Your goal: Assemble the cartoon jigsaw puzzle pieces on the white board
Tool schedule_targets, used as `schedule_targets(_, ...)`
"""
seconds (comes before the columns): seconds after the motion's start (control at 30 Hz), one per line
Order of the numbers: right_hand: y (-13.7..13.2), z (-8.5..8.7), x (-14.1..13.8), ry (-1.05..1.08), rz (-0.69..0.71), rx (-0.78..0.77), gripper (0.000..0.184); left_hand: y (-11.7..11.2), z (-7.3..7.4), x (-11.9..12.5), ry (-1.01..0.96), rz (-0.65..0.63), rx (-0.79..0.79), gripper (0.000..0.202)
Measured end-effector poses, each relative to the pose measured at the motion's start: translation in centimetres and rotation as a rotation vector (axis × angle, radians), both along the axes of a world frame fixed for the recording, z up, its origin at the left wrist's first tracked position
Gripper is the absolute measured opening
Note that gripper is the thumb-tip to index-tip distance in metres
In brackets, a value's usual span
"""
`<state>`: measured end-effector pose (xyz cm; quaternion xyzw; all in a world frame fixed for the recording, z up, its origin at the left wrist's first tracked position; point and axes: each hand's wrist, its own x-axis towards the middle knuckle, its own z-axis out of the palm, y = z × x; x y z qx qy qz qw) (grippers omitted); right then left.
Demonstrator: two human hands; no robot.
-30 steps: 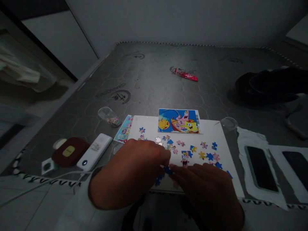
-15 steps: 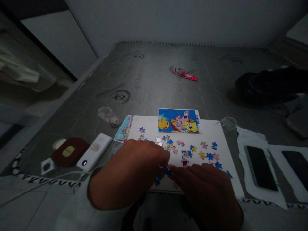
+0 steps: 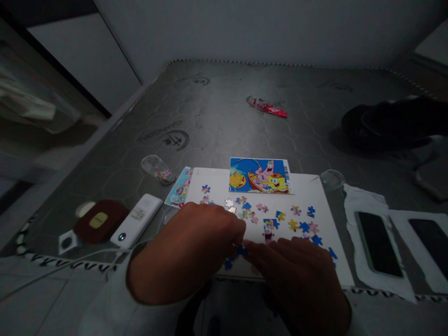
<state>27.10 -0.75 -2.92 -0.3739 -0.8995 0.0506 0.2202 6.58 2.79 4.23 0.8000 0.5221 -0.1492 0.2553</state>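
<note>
My left hand (image 3: 206, 242) is bent over the near part of a white board (image 3: 210, 176), its fingertips closed on a blue puzzle piece (image 3: 241, 250). My right hand (image 3: 297, 270) meets it from the other side, fingers together and fingertips at the same piece. The backs of both hands hide much of the grip. Loose puzzle pieces (image 3: 293, 225) in blue, yellow and pink lie scattered around them. A few joined pieces (image 3: 268, 229) show a pink cartoon face. At the board's far edge rests the picture card (image 3: 259, 175) with cartoon figures in a boat.
Left of the board are a clear cup (image 3: 157, 169) holding pieces, a second card (image 3: 180, 189), a white power bank (image 3: 138, 221) and a brown case (image 3: 101, 221). A clear lid (image 3: 332, 179) and two phones (image 3: 380, 245) lie right. Farther back are a red wrapper (image 3: 268, 108) and a dark bag (image 3: 392, 123).
Both hands stay at the blue piece with almost no motion. The whole view has shifted very slightly.
</note>
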Motion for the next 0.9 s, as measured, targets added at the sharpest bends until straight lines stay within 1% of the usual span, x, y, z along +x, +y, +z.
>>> schedule_targets(0.1,0.0,0.18,-0.02,0.011,0.007,0.004,0.017,-0.07,0.07,-0.02,0.018,0.014,-0.022,0.02)
schedule_targets(0.63,0.12,0.49,-0.14,0.011,0.009,0.002,0.025,-0.31,-0.31,-0.41,-0.006,0.01,0.013,0.018)
schedule_targets(0.77,0.12,0.52,-0.15,0.007,0.025,0.007,0.025,-0.39,-0.51,-0.65,-0.037,-0.001,0.032,0.02)
schedule_targets(0.9,0.12,0.61,-0.19,0.007,0.031,-0.006,0.024,-0.37,-0.55,-0.65,-0.035,0.0,0.014,0.018)
